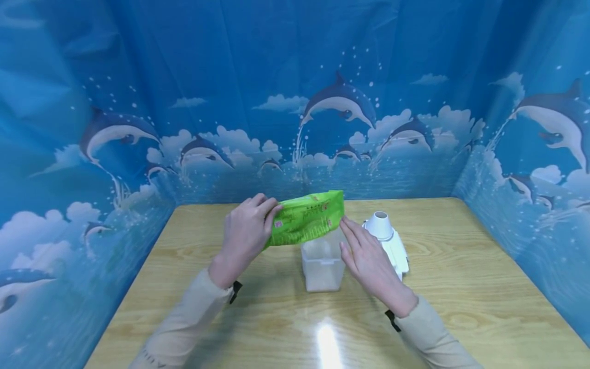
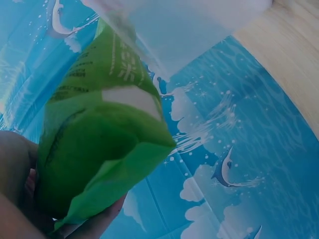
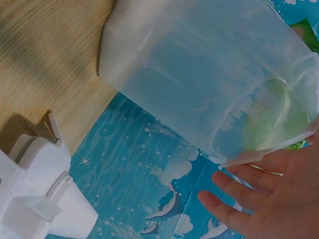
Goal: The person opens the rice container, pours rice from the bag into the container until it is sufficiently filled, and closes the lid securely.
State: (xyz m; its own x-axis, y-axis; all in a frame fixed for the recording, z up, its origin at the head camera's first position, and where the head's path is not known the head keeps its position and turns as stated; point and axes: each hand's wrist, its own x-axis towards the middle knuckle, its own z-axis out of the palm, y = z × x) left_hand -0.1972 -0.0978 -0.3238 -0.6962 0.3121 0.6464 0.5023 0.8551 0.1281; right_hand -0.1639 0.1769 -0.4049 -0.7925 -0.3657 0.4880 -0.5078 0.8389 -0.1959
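Note:
My left hand (image 1: 246, 228) grips one end of a green printed plastic bag (image 1: 306, 218) and holds it tilted over a translucent plastic container (image 1: 322, 277). In the left wrist view, the hand's fingers wrap round the folded end of the bag (image 2: 94, 134). The bag's far end lies above the container's mouth. My right hand (image 1: 371, 259) has its fingers stretched out, with the fingertips right at that far end. In the right wrist view, the fingers of the right hand (image 3: 264, 194) are spread by the container's rim, and green shows through its wall (image 3: 164, 74).
To the right of the container lies a white plastic lid-like piece (image 1: 394, 253) with a cone-shaped spout (image 1: 380, 225), close behind my right hand. All stands on a wood-grain table (image 1: 258, 328). A blue dolphin-print curtain (image 1: 258, 61) encloses the back and sides.

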